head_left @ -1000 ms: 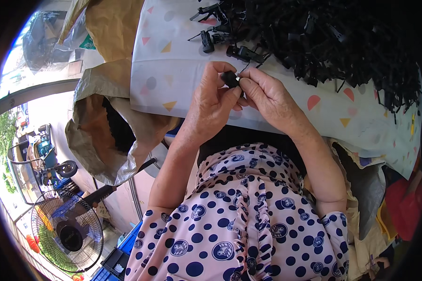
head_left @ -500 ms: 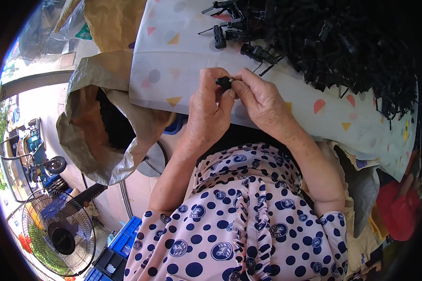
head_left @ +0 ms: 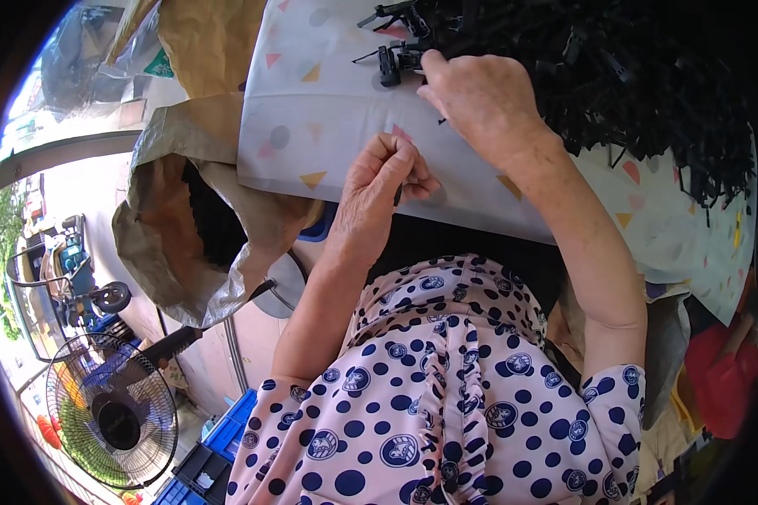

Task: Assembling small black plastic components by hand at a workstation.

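Note:
My left hand is held over the near edge of the table with its fingers curled in. A small black piece shows at their lower side, mostly hidden by the hand. My right hand reaches palm down to the near left side of a pile of black plastic parts. Its thumb and forefinger tips are apart, close to a small black plastic part with a thin tail. The other fingers and whatever lies beneath the palm are hidden.
A patterned white cloth covers the table. Left of it, an opened paper sack contains dark material. A standing fan and blue crates are at the lower left. Red cloth hangs at the far right.
My hands have separated from the small black piece they pinched together. The right has moved forward to the pile, over a loose part; the left has closed and dropped slightly.

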A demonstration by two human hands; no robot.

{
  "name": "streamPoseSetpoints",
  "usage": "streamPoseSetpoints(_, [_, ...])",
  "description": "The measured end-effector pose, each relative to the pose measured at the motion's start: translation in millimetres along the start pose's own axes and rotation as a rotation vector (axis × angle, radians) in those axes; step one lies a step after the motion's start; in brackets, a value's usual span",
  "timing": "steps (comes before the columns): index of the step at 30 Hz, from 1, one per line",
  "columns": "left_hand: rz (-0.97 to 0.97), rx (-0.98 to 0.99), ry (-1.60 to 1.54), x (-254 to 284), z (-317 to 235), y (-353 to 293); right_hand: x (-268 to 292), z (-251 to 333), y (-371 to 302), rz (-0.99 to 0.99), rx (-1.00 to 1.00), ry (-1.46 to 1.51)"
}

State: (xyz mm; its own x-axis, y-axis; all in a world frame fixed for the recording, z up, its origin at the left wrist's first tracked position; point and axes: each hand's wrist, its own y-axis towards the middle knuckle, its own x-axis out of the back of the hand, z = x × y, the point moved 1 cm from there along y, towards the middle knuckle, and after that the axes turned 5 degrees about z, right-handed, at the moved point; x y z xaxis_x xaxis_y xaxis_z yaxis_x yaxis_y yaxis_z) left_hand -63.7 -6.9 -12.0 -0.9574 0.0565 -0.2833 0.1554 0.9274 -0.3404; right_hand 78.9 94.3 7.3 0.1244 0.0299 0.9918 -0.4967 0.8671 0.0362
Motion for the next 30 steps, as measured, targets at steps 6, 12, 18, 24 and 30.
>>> streamPoseSetpoints(6, [0.001, -0.001, -0.011, -2, -7, 0, -2, -2, 4, -0.058, 0.118, -0.086])
streamPoseSetpoints(12, [0.048, -0.034, -0.033, 4, -4, 4, 2, -9, 6, -0.123, 0.086, 0.122])
streamPoseSetpoints(18, [-0.136, -0.213, 0.421, -3, -30, 9, 11, -12, 14, -0.117, 0.021, 0.887])
streamPoseSetpoints(24, [-0.052, -0.341, 0.615, 0, -47, 28, 6, -5, 15, -0.113, 0.11, 1.12])
streamPoseSetpoints(30, [0.008, -0.372, 0.587, 5, -47, 39, 2, 1, 16, 0.01, 0.087, 1.24])
